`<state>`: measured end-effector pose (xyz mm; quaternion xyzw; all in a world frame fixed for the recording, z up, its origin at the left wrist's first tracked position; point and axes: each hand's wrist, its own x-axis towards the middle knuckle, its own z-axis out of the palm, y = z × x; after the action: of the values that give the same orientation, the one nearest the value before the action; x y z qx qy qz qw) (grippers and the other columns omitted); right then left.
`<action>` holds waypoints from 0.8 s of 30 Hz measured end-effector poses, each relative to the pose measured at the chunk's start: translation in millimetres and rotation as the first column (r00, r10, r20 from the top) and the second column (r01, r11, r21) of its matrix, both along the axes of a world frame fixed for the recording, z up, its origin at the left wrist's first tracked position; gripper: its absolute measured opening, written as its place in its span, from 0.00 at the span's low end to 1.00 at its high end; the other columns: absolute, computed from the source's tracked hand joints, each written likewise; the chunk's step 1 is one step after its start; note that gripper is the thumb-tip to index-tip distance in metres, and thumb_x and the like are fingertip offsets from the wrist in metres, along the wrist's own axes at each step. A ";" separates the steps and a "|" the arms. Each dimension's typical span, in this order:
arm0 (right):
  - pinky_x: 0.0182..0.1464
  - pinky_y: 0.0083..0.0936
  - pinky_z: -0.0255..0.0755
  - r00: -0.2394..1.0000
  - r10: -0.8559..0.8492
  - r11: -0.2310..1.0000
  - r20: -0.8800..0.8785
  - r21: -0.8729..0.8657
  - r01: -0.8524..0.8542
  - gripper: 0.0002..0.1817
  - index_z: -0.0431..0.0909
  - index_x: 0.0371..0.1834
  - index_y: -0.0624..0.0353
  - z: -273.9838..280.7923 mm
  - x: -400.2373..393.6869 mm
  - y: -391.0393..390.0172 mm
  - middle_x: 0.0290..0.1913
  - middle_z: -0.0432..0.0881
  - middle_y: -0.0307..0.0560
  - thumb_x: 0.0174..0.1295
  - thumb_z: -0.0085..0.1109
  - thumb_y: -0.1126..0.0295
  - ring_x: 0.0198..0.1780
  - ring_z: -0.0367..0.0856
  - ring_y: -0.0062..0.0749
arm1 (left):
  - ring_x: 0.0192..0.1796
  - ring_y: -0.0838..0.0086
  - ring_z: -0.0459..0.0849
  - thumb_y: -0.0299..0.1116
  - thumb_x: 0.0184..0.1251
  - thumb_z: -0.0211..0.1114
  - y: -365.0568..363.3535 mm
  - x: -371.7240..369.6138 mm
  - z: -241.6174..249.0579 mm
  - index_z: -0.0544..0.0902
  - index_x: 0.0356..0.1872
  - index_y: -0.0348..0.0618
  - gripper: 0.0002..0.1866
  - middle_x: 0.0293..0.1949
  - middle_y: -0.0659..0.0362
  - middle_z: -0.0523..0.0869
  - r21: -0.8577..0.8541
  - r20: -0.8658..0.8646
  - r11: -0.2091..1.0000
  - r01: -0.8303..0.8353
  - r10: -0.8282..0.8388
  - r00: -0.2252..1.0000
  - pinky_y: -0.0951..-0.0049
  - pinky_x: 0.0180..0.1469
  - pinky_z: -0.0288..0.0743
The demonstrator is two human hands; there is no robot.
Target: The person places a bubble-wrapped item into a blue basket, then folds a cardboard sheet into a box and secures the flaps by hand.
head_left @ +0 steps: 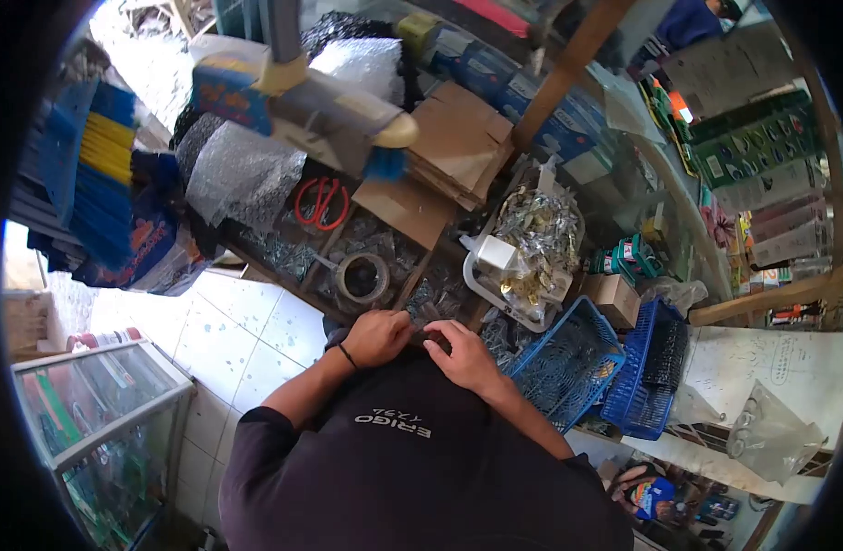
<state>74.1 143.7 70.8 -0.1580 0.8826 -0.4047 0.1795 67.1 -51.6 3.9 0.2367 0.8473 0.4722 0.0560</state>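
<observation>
My left hand (380, 337) and my right hand (460, 355) are close together in front of my chest, at the near edge of the cluttered wooden counter. Both have curled, pinching fingers, and a small piece between their tips is too small to name. Just beyond my left hand lies a roll of tape (362, 278). Farther off are red-handled scissors (321, 204). Ahead and to the right of my hands, a white plastic basket (529, 317) holds many small packets (536, 234) and a white box (497, 253).
Two blue plastic baskets (568, 358) stand at my right. Flattened cardboard (458, 138) and bubble wrap (242, 170) lie at the back. A tape dispenser-like object (339, 110) hangs or stands above the counter. A glass case (109, 413) is on the left floor.
</observation>
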 end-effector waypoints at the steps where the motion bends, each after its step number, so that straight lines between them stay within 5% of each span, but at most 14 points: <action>1: 0.42 0.35 0.75 0.999 -0.037 0.999 0.002 -0.017 0.037 0.13 0.75 0.46 0.58 -0.5 -0.7 7.6 0.40 0.79 0.51 0.60 0.59 0.67 0.40 0.81 0.44 | 0.30 0.51 0.79 0.35 0.62 0.61 6.8 -2.8 3.0 0.72 0.23 0.40 0.12 0.23 0.49 0.77 -0.004 -0.008 1.000 0.002 -0.002 1.000 0.55 0.31 0.70; 6: 0.41 0.33 0.75 0.984 -0.176 0.981 -0.022 -0.092 0.173 0.12 0.75 0.44 0.60 -11.5 0.9 39.8 0.38 0.79 0.51 0.58 0.60 0.69 0.39 0.82 0.42 | 0.30 0.53 0.80 0.36 0.64 0.60 28.8 -33.5 31.1 0.73 0.21 0.40 0.14 0.23 0.50 0.78 -0.071 -0.073 0.996 -0.047 0.042 0.996 0.56 0.31 0.72; 10: 0.40 0.33 0.75 0.968 -0.247 0.962 0.037 -0.109 0.250 0.11 0.77 0.42 0.61 -16.2 10.7 42.6 0.36 0.80 0.51 0.57 0.61 0.70 0.38 0.82 0.41 | 0.36 0.58 0.82 0.28 0.63 0.60 30.9 -52.2 54.8 0.78 0.32 0.38 0.04 0.30 0.52 0.81 0.009 -0.139 0.996 -0.084 0.085 0.987 0.64 0.35 0.75; 11: 0.38 0.31 0.75 0.968 -0.246 0.957 0.049 -0.144 0.251 0.11 0.78 0.41 0.61 -21.1 14.6 40.6 0.35 0.80 0.50 0.58 0.61 0.69 0.36 0.81 0.39 | 0.38 0.57 0.82 0.27 0.64 0.59 33.6 -51.1 62.4 0.79 0.40 0.39 0.06 0.34 0.52 0.82 0.141 -0.015 0.984 -0.111 0.114 0.993 0.64 0.38 0.76; 24: 0.42 0.20 0.74 0.944 -0.229 0.888 0.238 -0.347 0.303 0.09 0.76 0.46 0.60 -17.8 44.7 23.1 0.34 0.82 0.40 0.65 0.57 0.70 0.38 0.81 0.20 | 0.38 0.67 0.85 0.27 0.64 0.61 48.8 -37.7 95.4 0.81 0.42 0.38 0.08 0.36 0.53 0.85 0.150 -0.001 0.987 0.057 -0.058 0.998 0.73 0.39 0.77</action>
<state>118.8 166.8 53.0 -0.0271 0.7798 -0.6014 0.1717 29.4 -2.7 99.4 0.2639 0.8020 0.5332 0.0529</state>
